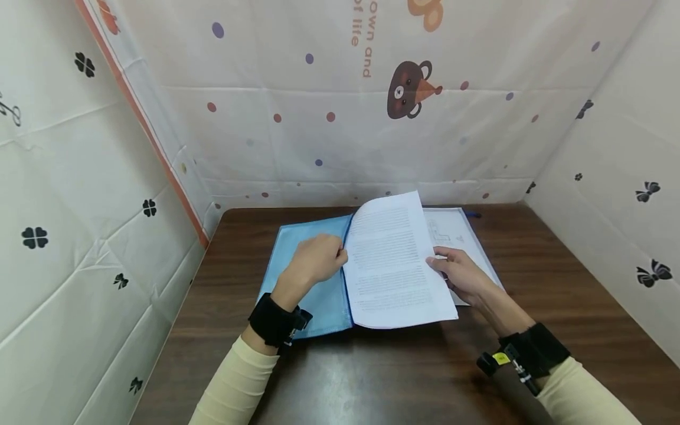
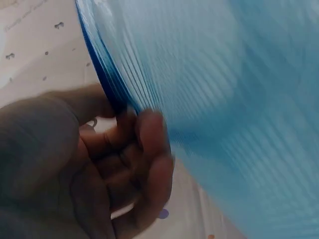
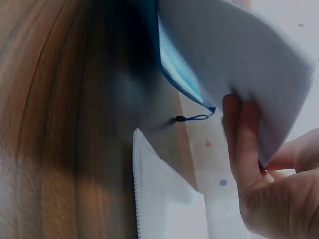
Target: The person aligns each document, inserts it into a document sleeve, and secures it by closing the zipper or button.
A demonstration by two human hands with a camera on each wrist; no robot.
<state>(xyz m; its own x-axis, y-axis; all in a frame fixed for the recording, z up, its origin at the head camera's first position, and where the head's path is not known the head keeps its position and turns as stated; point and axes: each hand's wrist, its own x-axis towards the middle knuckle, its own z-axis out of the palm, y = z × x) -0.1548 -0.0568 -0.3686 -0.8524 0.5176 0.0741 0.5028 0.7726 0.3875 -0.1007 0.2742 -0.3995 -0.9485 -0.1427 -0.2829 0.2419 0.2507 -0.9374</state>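
Note:
A light-blue zip pouch (image 1: 310,295) with a ribbed, see-through face is held up over the table. My left hand (image 1: 317,258) pinches its dark-blue opening edge (image 2: 102,69) between thumb and curled fingers. Printed paper sheets (image 1: 395,265) stand partly out of the opening, bowed, their left side at the pouch's edge. At their right edge my right hand (image 1: 459,273) pinches them, thumb on the printed face and fingers behind (image 3: 246,134). How far the sheets reach inside the pouch is hidden. From a pouch corner hangs a zipper pull (image 3: 194,118) with a blue cord loop.
Behind the right hand, a white sheet-like item (image 1: 451,227) with a small line drawing lies on the brown wooden table (image 1: 372,378). A small dark-blue object (image 1: 471,214) lies by its far corner. Patterned white cloth (image 1: 265,141) walls the table's back and sides.

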